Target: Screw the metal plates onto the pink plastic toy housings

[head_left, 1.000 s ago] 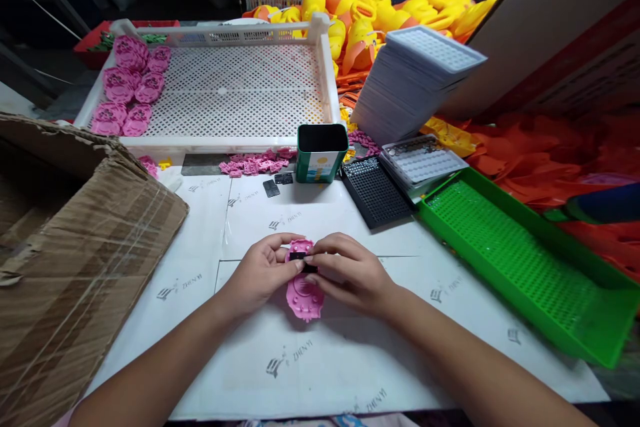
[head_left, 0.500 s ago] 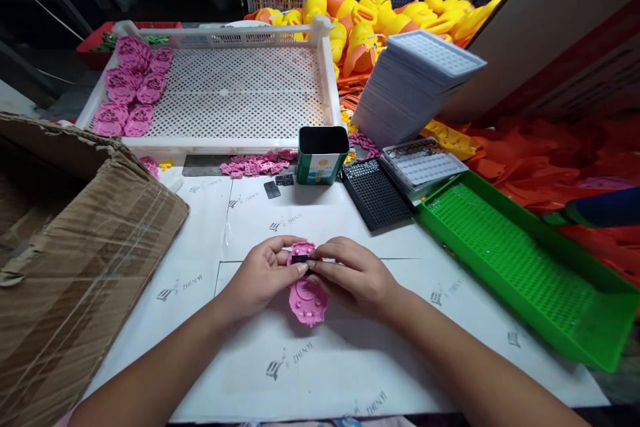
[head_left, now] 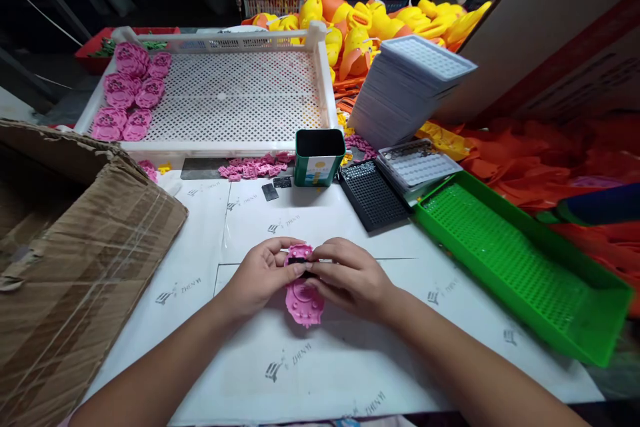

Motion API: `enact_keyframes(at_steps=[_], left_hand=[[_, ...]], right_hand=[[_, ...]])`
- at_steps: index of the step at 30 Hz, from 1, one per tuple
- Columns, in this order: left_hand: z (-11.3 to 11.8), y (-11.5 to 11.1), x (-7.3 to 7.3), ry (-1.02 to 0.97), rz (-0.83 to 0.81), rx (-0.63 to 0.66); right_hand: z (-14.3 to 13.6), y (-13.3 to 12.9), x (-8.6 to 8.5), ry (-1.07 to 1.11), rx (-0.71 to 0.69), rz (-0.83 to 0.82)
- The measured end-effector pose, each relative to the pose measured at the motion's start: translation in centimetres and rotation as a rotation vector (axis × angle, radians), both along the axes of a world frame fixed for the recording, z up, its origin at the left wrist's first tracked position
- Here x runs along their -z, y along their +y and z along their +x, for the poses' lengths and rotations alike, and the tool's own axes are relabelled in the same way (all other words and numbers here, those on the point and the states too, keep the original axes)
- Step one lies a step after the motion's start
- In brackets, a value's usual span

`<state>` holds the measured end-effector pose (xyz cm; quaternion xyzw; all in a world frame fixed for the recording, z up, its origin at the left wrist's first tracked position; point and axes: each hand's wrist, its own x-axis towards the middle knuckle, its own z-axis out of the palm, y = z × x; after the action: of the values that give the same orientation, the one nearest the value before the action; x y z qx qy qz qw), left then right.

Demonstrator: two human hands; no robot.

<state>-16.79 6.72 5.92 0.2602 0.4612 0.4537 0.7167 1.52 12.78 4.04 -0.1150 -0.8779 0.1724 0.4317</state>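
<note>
A pink plastic piece (head_left: 304,301) with small raised pegs is held between my two hands over the white-covered table. Across its upper part lies a small black piece (head_left: 297,260), partly hidden by fingers. My left hand (head_left: 265,275) pinches the pink piece from the left, its thumb at the black piece. From the right, the fingers of my right hand (head_left: 353,275) are closed at the black piece, which they partly cover. Two black flat pieces (head_left: 270,192) lie farther back on the table, near a green tin (head_left: 319,167).
A white perforated tray (head_left: 225,147) with pink parts stands at the back left. A cardboard box (head_left: 100,247) fills the left. To the right are a black tray (head_left: 377,203), a green basket (head_left: 515,273) and stacked white trays (head_left: 400,93). Yellow toys (head_left: 357,33) are piled behind.
The view has shifted slightly. Both hands remain around the pink piece, with almost the same grip and the black piece still across it.
</note>
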Motion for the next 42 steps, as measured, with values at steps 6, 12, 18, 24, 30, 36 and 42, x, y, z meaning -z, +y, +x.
enact_keyframes(at_steps=[6, 12, 18, 24, 30, 36, 42], left_hand=[[0.1, 0.4, -0.6, 0.063, 0.027, -0.184], [-0.3, 3.2, -3.7, 0.136, 0.190, -0.341], [-0.7, 7.9, -11.0, 0.196, 0.562, -0.431], [-0.2, 11.4, -20.1, 0.204, 1.161, -0.721], [-0.4, 14.7, -23.2, 0.180, 1.218, -0.693], [0.9, 11.4, -17.0, 0.060, 1.033, -0.533], [2.1, 5.1, -6.4, 0.071, 0.355, -0.243]], right_hand=[[-0.1, 0.5, -0.4, 0.120, 0.071, 0.023], [-0.7, 0.6, -0.9, 0.213, 0.168, -0.005], [-0.7, 0.4, -1.1, 0.305, 0.232, -0.044], [-1.1, 0.8, -0.9, 0.292, 0.233, -0.143], [-0.7, 2.3, -0.6, 0.157, 0.375, -0.046], [0.9, 4.0, 0.0, 0.092, 0.456, -0.041], [0.7, 4.3, 0.9, 0.040, 0.441, -0.021]])
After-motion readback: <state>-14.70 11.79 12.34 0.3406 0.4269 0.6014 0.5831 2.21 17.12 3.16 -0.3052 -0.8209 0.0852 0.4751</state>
